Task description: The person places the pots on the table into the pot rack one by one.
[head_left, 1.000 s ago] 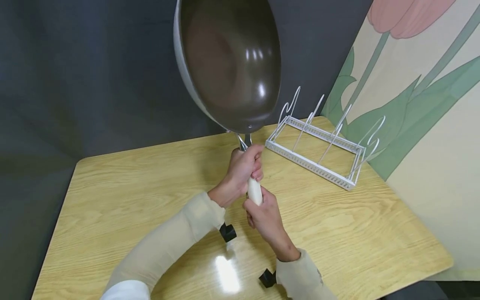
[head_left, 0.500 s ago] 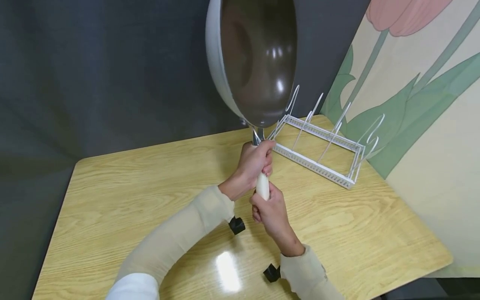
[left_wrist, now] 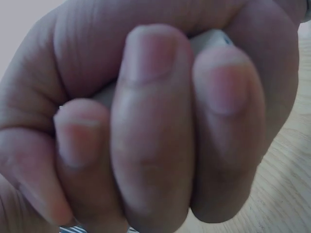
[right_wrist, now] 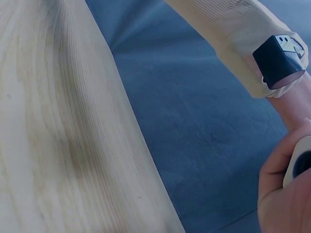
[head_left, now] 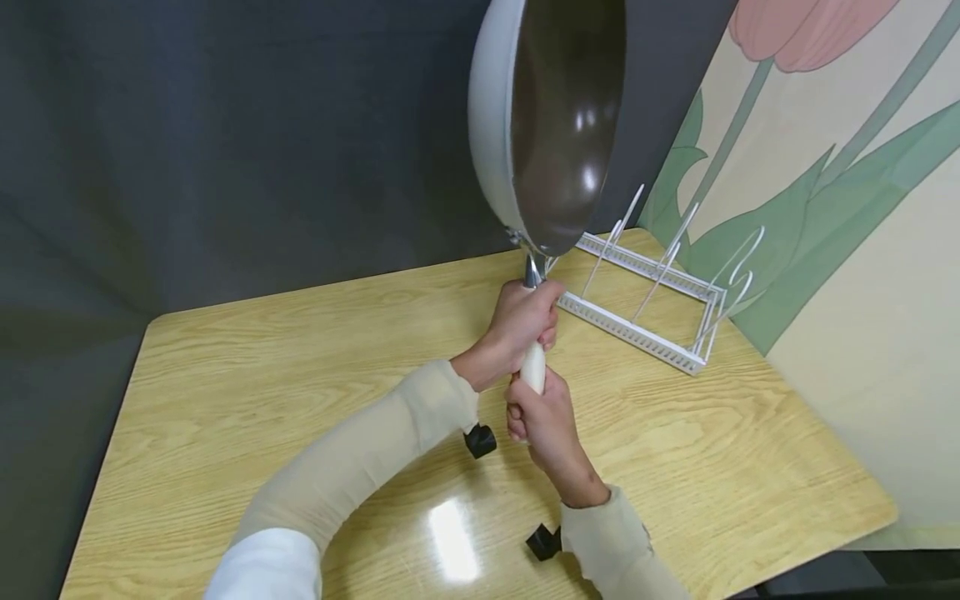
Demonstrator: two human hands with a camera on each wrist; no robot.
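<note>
A deep wok (head_left: 570, 125), white outside and dark brown inside, is held up on its side above the table, its upper part cut off by the head view's top edge. My left hand (head_left: 521, 325) grips the white handle (head_left: 533, 367) close to the pan. Lower down, my right hand (head_left: 546, 412) holds the handle's end. In the left wrist view the fingers (left_wrist: 153, 131) curl round the handle, which barely shows behind them. The right wrist view catches the handle's end (right_wrist: 296, 165) within a curled hand.
A white wire rack (head_left: 630, 329) with upright dividers stands at the back right of the wooden table (head_left: 300, 400), partly behind the wok. A dark curtain (head_left: 262, 150) hangs behind; a wall with painted tulips (head_left: 840, 333) is on the right.
Both hands have carried the wok to the right, towards the rack. It has also turned, so more of its white outside shows. The rack has stayed in place on the table.
</note>
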